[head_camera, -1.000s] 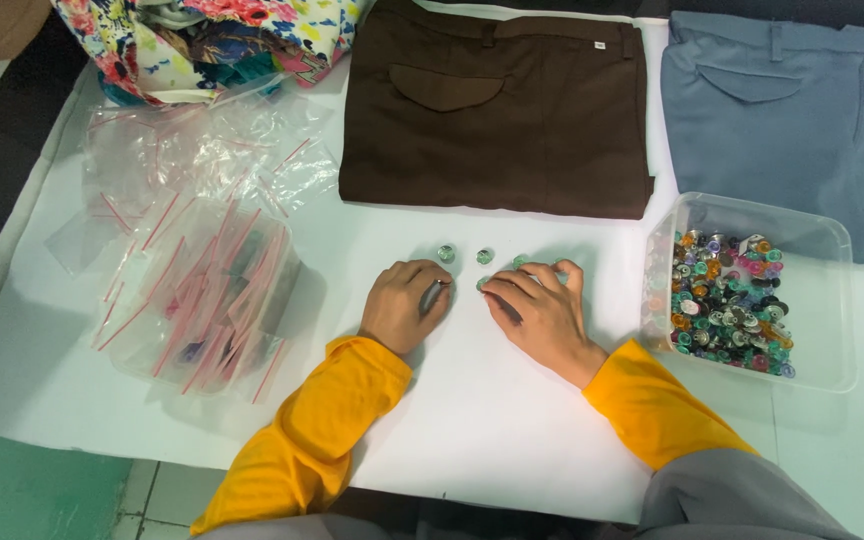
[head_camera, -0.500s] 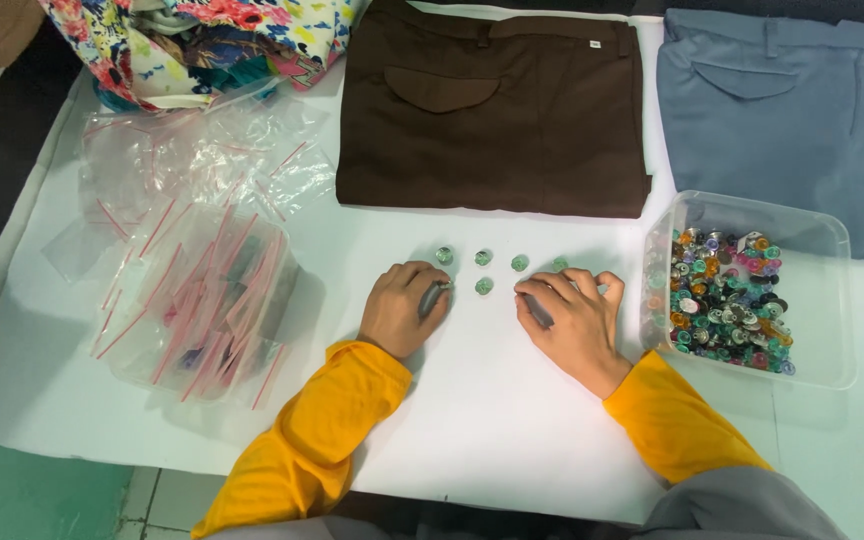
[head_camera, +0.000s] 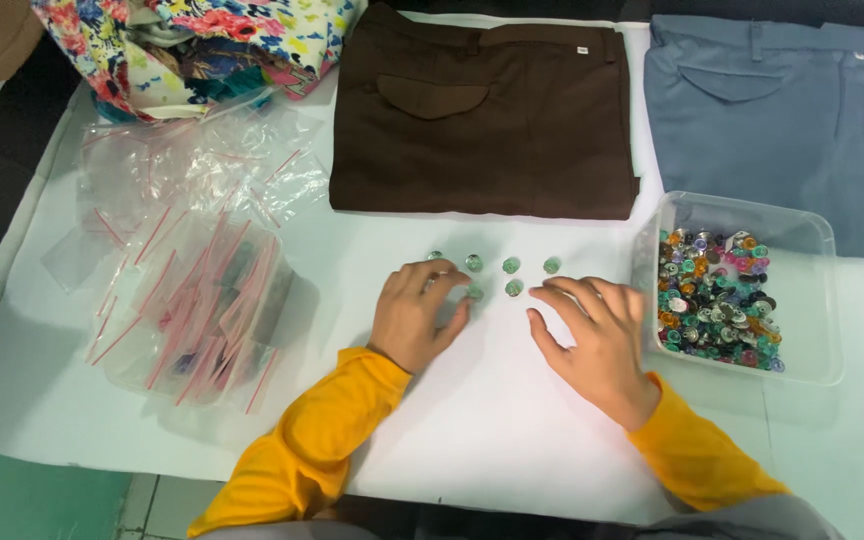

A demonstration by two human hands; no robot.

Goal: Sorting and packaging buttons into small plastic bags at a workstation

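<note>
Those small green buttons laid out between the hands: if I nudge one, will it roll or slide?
The green buttons look flat and round, so probably slide on the white table. Small and glossy, likely light and slippery to pinch.

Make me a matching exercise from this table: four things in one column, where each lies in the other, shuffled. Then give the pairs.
Things:
1. brown trousers
2. clear plastic tub of mixed buttons
3. pile of small zip bags
4. loose green buttons

Places:
A. on the white table, just beyond the fingertips of both hands
B. far side of the table, in the middle, folded flat
C. beside the right hand, below the blue trousers
D. left of the left hand, under the flowered cloth

Pairs: 1-B, 2-C, 3-D, 4-A
</note>
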